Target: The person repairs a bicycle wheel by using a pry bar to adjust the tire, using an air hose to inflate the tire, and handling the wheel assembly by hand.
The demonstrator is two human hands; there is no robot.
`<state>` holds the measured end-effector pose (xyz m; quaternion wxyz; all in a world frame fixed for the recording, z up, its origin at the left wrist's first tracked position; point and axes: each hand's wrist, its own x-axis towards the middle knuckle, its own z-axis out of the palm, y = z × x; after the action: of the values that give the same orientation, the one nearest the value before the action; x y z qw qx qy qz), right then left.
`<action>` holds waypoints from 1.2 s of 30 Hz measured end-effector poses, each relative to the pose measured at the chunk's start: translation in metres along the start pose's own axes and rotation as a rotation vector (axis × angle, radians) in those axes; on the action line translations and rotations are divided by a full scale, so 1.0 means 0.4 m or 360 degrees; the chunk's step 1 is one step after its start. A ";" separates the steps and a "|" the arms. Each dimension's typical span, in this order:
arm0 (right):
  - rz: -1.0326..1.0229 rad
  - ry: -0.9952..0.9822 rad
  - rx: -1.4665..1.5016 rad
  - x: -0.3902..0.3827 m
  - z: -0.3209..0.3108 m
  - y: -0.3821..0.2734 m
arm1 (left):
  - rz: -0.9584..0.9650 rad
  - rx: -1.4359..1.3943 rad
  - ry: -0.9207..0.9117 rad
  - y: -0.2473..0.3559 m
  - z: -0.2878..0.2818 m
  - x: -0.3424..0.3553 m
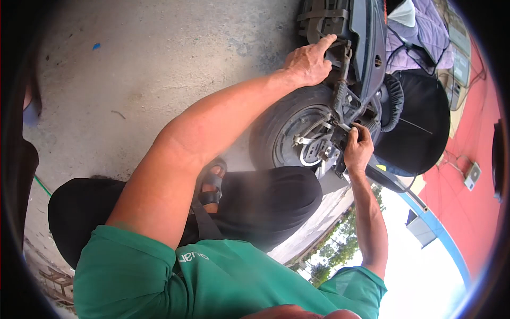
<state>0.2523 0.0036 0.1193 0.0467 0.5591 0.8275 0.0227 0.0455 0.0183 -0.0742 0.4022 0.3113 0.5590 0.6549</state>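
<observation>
Wide floor left of one wheel; left hand half-curled, can't tell grip; right hand pinching one bar.

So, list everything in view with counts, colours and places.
Scooter: one, dark grey, upper right of centre
Wheel: one visible, black tyre, on the scooter
Spring strut: one clear, grey, beside the wheel
Quilted cloth: one, purple, top right
Rounded panel: one, black, right of the scooter
Wall: one, red, far right
Boxes: at least two, pale, on the wall
Concrete floor: one, grey, upper left
Scrap: one, blue, on the floor
Trees: count unclear, green, lower right
Cord: one, green, left edge
Sandal: one visible, black, near centre
Trousers: one pair, black, lower centre
Shirt: one, green, bottom
Left hand: one, bare, near the strut's upper end
Right hand: one, bare, right of the wheel
</observation>
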 end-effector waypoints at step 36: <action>0.0084 -0.0026 0.0202 0.011 0.013 -0.046 | 0.0869 0.0723 0.0419 -0.273 0.007 -0.045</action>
<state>0.2341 0.0007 0.1124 0.0173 0.5827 0.8118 -0.0332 0.0763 0.0095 -0.1803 0.0582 0.4434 0.6333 0.6317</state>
